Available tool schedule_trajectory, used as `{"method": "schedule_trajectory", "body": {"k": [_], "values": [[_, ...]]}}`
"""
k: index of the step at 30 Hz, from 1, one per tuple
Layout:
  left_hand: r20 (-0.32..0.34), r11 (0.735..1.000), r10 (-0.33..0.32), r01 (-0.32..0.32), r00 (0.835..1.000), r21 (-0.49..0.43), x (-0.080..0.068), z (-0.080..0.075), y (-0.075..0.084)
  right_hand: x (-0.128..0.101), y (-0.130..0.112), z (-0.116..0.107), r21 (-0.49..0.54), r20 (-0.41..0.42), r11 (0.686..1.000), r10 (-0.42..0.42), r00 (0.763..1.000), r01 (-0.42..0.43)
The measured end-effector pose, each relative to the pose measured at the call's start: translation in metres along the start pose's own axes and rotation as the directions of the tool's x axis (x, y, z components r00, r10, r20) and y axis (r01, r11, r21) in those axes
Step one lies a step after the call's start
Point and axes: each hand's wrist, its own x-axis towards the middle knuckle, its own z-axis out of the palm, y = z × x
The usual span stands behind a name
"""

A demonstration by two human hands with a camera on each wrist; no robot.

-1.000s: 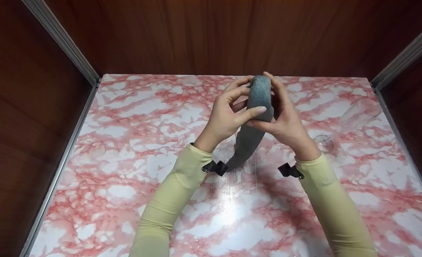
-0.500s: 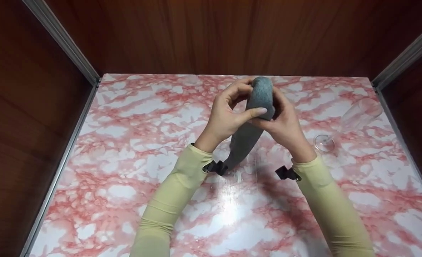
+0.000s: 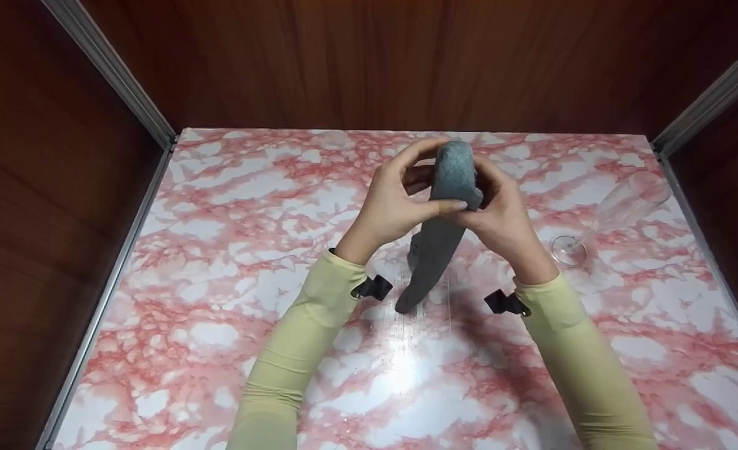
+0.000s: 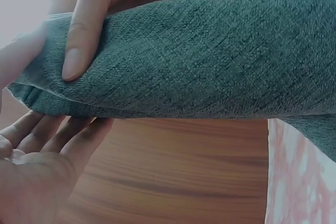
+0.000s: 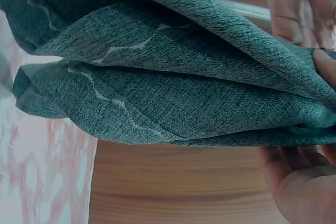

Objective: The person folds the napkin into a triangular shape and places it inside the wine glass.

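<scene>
A folded grey-green cloth (image 3: 453, 172) is held up over the table in the head view, one end hanging down towards the person. My left hand (image 3: 387, 200) grips its upper part from the left, thumb laid across the near face. From the right, my right hand (image 3: 500, 206) holds the same part, its thumb close under the left thumb. Some fingers of both hands are hidden behind the cloth. In the left wrist view the cloth (image 4: 210, 56) shows a smooth folded side. Layered folds of the cloth (image 5: 136, 93) with pale wavy lines fill the right wrist view.
A clear stemmed glass (image 3: 631, 200) stands to the right, near the right forearm. The table (image 3: 219, 337) has a red and white marbled top. Dark wood panels (image 3: 356, 69) enclose it at the back and sides.
The top of the cloth has come down slightly, and its hanging end has shifted and now shows below the hands, apart from the left wrist strap. Both hands keep their hold.
</scene>
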Motion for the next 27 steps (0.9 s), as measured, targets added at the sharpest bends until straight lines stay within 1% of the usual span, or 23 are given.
{"method": "schedule_trajectory", "body": {"k": [1,2,5,8,12,19,23,27], "values": [[-0.007,1.000,-0.002,0.002,1.000,-0.005,-0.0002,0.0006,0.0000,0.0001,0.0001,-0.0001,0.003,0.006,1.000,0.009,1.000,-0.009],[-0.017,1.000,-0.004,0.004,1.000,0.002,-0.0012,0.0017,0.0043,0.0001,0.0005,-0.0001,0.005,0.013,1.000,0.017,1.000,-0.017],[-0.044,0.998,0.033,-0.031,0.999,0.046,-0.0021,0.0029,0.0052,0.0001,0.0027,0.0002,0.012,0.038,1.000,0.023,0.999,-0.023],[-0.056,0.997,0.047,-0.044,0.997,0.067,-0.0019,0.0032,0.0065,-0.0002,0.0051,0.0005,0.018,0.065,0.999,0.030,0.997,-0.031],[-0.056,0.998,0.040,-0.037,0.998,0.054,-0.0012,0.0035,0.0073,-0.0013,0.0063,-0.0002,0.026,0.089,0.999,0.039,0.995,-0.041],[-0.074,0.997,0.057,-0.052,0.996,0.064,-0.0012,0.0026,0.0046,-0.0023,0.0067,-0.0001,0.039,0.129,0.996,0.073,0.989,-0.079],[-0.076,0.998,0.053,-0.050,0.996,0.048,-0.0010,0.0020,0.0035,-0.0039,0.0069,0.0000,0.004,0.137,0.997,0.070,0.988,-0.071],[-0.074,0.997,0.064,-0.062,0.995,0.036,-0.0004,0.0019,0.0043,-0.0052,0.0076,0.0010,-0.052,0.145,0.998,0.044,0.988,-0.037]]}}
